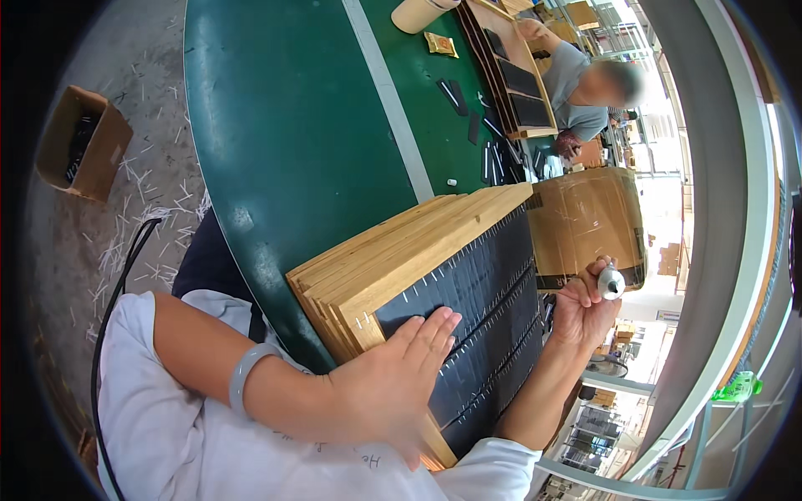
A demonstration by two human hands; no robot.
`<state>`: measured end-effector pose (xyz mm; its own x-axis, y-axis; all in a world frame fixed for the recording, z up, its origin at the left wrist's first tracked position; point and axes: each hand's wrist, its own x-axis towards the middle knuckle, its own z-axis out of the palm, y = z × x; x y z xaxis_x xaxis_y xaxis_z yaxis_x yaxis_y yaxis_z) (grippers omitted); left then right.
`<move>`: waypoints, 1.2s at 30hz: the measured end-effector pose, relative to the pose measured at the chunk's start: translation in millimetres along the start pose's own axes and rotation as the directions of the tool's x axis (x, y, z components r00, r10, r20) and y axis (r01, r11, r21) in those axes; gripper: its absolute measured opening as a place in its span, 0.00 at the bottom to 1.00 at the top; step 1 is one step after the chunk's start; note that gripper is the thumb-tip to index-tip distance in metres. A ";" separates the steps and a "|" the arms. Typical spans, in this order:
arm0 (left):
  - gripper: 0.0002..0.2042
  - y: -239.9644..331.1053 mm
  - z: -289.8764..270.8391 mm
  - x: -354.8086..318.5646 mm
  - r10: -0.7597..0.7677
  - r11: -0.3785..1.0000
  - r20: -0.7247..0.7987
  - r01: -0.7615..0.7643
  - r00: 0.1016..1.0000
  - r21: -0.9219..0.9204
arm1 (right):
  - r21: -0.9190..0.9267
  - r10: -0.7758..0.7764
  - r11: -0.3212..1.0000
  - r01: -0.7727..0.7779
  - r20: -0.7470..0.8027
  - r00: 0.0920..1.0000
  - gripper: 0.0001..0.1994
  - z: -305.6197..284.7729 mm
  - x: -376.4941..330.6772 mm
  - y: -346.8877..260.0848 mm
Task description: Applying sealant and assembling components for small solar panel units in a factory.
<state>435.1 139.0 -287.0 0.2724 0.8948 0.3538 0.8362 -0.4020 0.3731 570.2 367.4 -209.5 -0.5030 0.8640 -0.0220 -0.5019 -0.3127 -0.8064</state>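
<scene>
In the head view, the left hand [391,366] lies flat, fingers extended and near together, clamped on nothing, its fingers against the black panel [489,292] at the centre of the frame. That spread contact probably steadies the panel and presses it level. The right hand [576,305], right of centre, is curled round a silver tool [611,282], seemingly raised so that its end stays off the panel; the tool's exact kind cannot be told. The panel sits in the top wooden frame [418,292] of a stack, with pale pins along its seams; stacking likely brings it to a handy height.

The stack rests on a green tabletop [284,125] crossed by a grey strip [380,83]. Toward the top lie a yellow packet [440,44] and dark strips [453,96], near more framed panels [520,77]. A co-worker [576,88] is at the upper right, above a large carton [585,213]. At the upper left, an open cardboard box [113,142] stands on a grey floor [138,50] littered with white scraps [138,225].
</scene>
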 end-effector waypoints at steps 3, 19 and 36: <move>0.52 0.2 -0.7 0.5 0.005 1.000 0.002 -0.005 1.000 0.017 | 0.023 -0.001 1.000 0.000 0.032 0.999 0.11 -2.3 0.6 -3.2; 0.34 -10.4 -42.9 29.3 -0.283 0.746 -0.512 -0.150 0.811 -0.649 | -0.007 -0.014 1.000 0.014 -0.090 0.996 0.17 55.0 -47.5 14.2; 0.19 6.1 -33.9 42.2 -0.484 -0.027 -0.486 -0.568 0.727 -0.823 | -0.501 -0.057 0.855 0.131 0.160 0.985 0.24 79.1 -109.7 32.4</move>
<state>435.6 167.7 -240.8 -0.4382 0.7513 0.4935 -0.5693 -0.6568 0.4944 553.4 231.3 -186.5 -0.5797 0.8061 0.1193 -0.1425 0.0439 -0.9888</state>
